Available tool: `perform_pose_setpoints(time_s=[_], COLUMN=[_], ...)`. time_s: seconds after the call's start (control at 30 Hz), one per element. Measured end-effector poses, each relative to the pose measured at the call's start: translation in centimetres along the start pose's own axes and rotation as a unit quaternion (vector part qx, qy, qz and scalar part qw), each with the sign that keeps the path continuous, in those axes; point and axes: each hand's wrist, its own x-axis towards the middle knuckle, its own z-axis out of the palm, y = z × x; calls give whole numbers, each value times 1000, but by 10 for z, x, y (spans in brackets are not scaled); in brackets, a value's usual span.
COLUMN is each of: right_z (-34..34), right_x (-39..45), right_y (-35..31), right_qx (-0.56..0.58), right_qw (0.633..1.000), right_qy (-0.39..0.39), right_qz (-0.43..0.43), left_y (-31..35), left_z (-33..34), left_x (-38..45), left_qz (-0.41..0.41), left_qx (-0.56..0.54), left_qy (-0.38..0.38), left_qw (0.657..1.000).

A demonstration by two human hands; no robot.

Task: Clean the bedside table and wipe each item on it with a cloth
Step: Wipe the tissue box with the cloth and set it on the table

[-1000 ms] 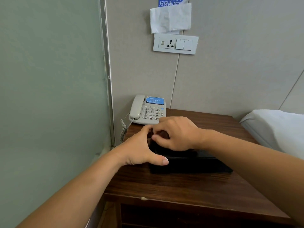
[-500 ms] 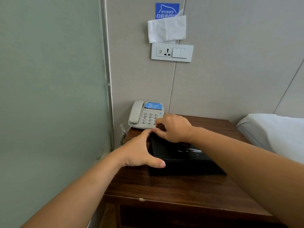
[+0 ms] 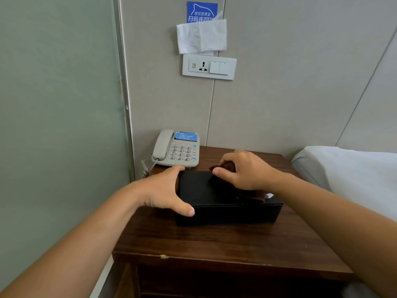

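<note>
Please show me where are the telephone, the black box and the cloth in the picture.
telephone [image 3: 181, 152]: head view, on its keypad.
black box [image 3: 197, 186]: head view, on the bare left part of its lid.
cloth [image 3: 227, 165]: head view, on the brown fold showing under the right hand's fingers.

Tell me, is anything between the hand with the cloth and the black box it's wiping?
Nothing visible. The right hand presses the dark brown cloth straight onto the black box top, while the left hand steadies the box's left end.
</note>
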Motion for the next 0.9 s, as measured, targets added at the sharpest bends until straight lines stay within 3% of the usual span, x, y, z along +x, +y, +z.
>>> perform_pose_setpoints(time_s=[0.07, 0.13, 0.27, 0.33, 0.5, 0.63, 0.77, 0.9], right_z=[-3, -3, -2, -6, -2, 13, 6, 4], right_x=[1, 0, -8, -10, -16, -30, -37, -1], right_y=[7, 12, 19, 30, 42, 27, 24, 46], right_qx=[-23, -43, 38, 77, 104, -11, 19, -6], right_qw=[998, 996, 996, 991, 990, 994, 987, 999], right_qy=[64, 72, -80, -108, -79, -2, -29, -9], right_qz=[11, 11, -33, -37, -60, -110, -156, -49], left_y=[14, 31, 48, 51, 55, 51, 48, 53], left_z=[-1, 2, 13, 14, 13, 16, 18, 17], left_x=[-3, -4, 6, 10, 19, 23, 25, 23], left_qz=[5, 21, 44, 45, 44, 46, 45, 30], left_qx=[27, 63, 155, 168, 169, 177, 179, 178], left_qy=[23, 56, 69, 60, 51, 55, 51, 46], left_qw=[999, 996, 984, 983, 983, 982, 981, 983])
